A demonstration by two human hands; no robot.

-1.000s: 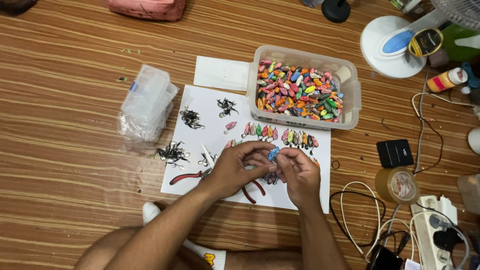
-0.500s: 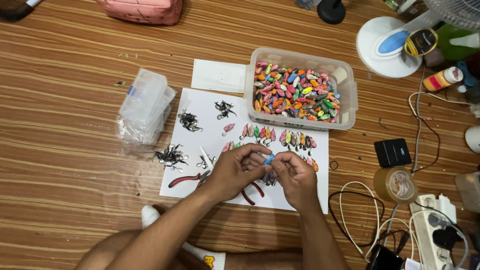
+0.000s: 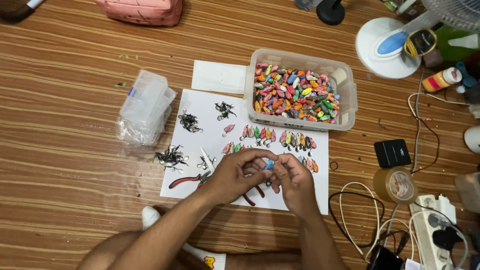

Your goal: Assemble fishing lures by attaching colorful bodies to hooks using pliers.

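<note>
My left hand [image 3: 237, 174] and my right hand [image 3: 292, 181] meet over a white paper sheet [image 3: 200, 107] on the wooden floor. Between their fingertips they pinch one small blue lure body [image 3: 269, 164]. Rows of small coloured lure bodies [image 3: 272, 135] lie on the sheet just beyond my fingers. Red-handled pliers [image 3: 186, 180] rest on the sheet, partly hidden under my left hand. Piles of small dark metal hooks [image 3: 170, 157] lie at the sheet's left side.
A clear plastic tub [image 3: 350, 95] full of coloured lure bodies stands behind the sheet. Stacked clear boxes in a bag [image 3: 144, 107] lie left. Right side: a tape roll [image 3: 397, 184], black box [image 3: 392, 152], cables, power strip [image 3: 435, 235], white lamp base [image 3: 387, 47].
Both hands stay together on the blue lure body with only small finger shifts. The view has moved slightly.
</note>
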